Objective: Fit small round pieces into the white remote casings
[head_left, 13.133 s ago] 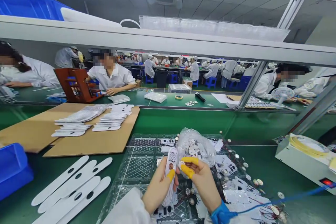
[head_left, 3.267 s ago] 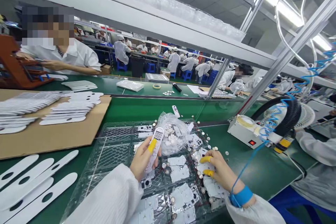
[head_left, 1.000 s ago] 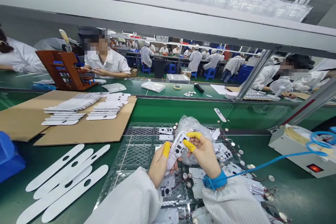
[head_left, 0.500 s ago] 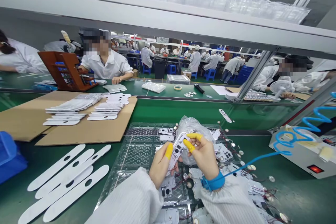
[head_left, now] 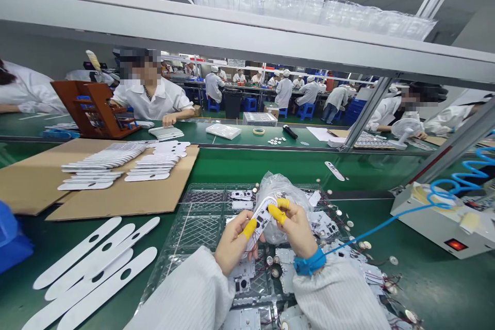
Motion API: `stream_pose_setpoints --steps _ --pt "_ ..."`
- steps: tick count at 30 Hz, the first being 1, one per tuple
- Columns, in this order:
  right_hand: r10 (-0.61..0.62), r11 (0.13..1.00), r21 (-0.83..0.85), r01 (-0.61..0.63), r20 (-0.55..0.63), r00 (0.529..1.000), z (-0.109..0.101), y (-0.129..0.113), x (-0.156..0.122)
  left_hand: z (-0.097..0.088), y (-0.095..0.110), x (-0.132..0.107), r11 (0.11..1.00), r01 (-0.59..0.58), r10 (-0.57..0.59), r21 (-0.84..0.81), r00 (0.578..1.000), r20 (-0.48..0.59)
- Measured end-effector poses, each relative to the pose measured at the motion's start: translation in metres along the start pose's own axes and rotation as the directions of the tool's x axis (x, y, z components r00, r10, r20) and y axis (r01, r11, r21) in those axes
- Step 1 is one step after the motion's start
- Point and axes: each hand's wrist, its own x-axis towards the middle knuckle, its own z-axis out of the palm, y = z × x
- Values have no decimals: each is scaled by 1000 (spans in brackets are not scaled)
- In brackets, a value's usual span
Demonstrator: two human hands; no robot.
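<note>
My left hand (head_left: 233,243) grips the lower part of a white circuit board (head_left: 263,215) that sits in a slim white casing. My right hand (head_left: 300,231) closes on the upper end of the same piece, its thumb and forefinger in yellow finger cots. A blue wrist strap (head_left: 309,263) with a coiled cord is on the right wrist. The piece is tilted, upper end to the right. Just behind it lies a clear plastic bag (head_left: 283,188), its contents unclear. Beneath the hands, a clear plastic tray (head_left: 203,228) carries several wired boards (head_left: 243,284).
Long white covers (head_left: 95,260) lie at the left, beside a blue bin (head_left: 13,237). More covers are stacked on cardboard (head_left: 162,201). A grey box (head_left: 429,224) with a lit red switch stands at the right. Co-workers sit across the bench. A shelf (head_left: 247,28) crosses above.
The view has shifted slightly. My left thumb now lies lower along the board, and both hands keep hold of the piece in nearly the same place.
</note>
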Motion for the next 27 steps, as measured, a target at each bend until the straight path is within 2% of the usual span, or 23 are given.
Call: stream_pose_setpoints --steps 6,13,21,27 --pt "4 998 66 -6 24 1000 -2 0 2 -4 -1 0 997 -18 19 80 1000 -9" --pt "-110 993 37 108 63 992 -6 -5 0 -3 1 -1 989 -62 60 134 998 16" --pt "-54 996 75 50 51 997 -3 -3 1 -5 -4 -1 980 -51 48 193 999 18" --pt "-25 998 62 21 64 998 -2 -2 1 -5 -2 -2 970 -92 102 225 994 -32"
